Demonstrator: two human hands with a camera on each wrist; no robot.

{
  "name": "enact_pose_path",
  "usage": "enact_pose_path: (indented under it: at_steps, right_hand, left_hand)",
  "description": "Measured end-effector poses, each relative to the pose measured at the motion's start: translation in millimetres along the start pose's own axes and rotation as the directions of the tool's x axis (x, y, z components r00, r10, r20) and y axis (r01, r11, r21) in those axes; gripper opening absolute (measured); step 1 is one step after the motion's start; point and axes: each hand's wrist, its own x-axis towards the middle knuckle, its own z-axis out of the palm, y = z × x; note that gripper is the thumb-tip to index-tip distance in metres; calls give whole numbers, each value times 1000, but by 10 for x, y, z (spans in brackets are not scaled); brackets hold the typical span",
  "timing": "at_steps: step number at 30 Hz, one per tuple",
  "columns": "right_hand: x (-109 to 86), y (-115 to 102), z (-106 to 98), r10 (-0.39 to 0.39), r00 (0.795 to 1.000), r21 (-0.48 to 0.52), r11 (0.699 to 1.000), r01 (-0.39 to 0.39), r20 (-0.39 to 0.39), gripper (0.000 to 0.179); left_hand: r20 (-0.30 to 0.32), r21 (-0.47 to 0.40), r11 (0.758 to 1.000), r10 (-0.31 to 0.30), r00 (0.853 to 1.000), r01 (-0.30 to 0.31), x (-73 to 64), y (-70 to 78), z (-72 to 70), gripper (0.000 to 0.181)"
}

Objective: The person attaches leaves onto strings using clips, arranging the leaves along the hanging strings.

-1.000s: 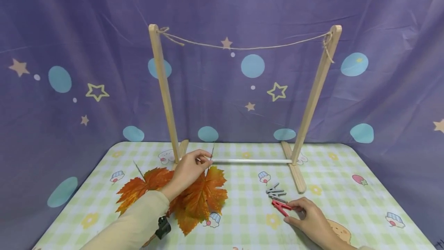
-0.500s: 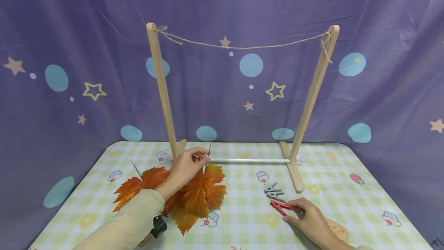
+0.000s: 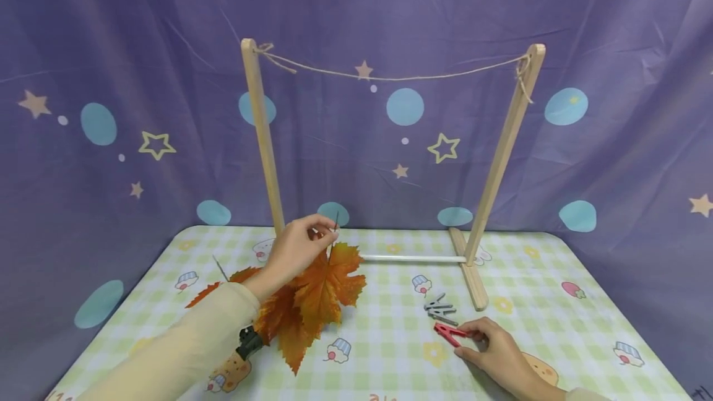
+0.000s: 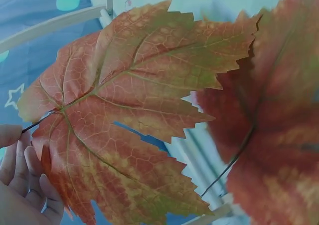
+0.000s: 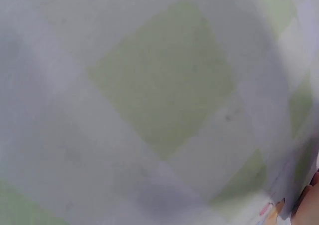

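Note:
My left hand point(image 3: 301, 245) pinches the thin dark stem of an orange maple leaf point(image 3: 328, 289), which hangs down from the fingertips in front of the wooden frame. In the left wrist view that leaf point(image 4: 124, 95) fills the middle, its veined side showing, with the left hand point(image 4: 25, 180) at its stem. Another maple leaf point(image 4: 264, 120) lies behind it, partly covered by the left sleeve in the head view. At the lower right my right hand point(image 3: 496, 351) holds a red clothespin point(image 3: 449, 333) between thumb and fingers, close over the tablecloth. The right wrist view shows mostly cloth.
A wooden frame point(image 3: 504, 153) stands at the back, a slack twine point(image 3: 401, 78) tied between its post tops and a white rod point(image 3: 414, 258) low across it. Several grey clothespins point(image 3: 441, 310) lie just beyond the red one. A purple curtain point(image 3: 345, 5) hangs behind the table.
My left hand has risen, lifting the maple leaf with it, and the leaf now hangs higher, across the left part of the rod. The right hand has stayed at the red clothespin.

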Motion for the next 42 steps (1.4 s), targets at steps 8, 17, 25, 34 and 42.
enact_pose_path:
  at_steps: [8, 17, 25, 34, 42]
  right_hand:
    - [8, -62, -42, 20, 999, 15, 1000, -21, 39, 43]
    - [30, -210, -158, -10, 999, 91, 996, 5, 52, 39]
    - [120, -409, -308, -154, 987, 89, 984, 157, -37, 35]
    - [268, -677, -466, -238, 965, 109, 962, 250, -109, 35]
    - [442, -972, -565, -334, 932, 130, 927, 352, -143, 34]
  left_hand:
    - [-52, 59, 998, 24, 998, -20, 152, 96, -231, 16]
    - [-123, 58, 997, 48, 991, -41, 317, 171, -363, 14]
    - [-147, -17, 995, 91, 985, -95, 419, 229, -477, 15]
    - [-189, 63, 992, 123, 974, -113, 459, 293, -545, 15]
    - [-241, 107, 986, 150, 959, -127, 501, 344, -584, 16]
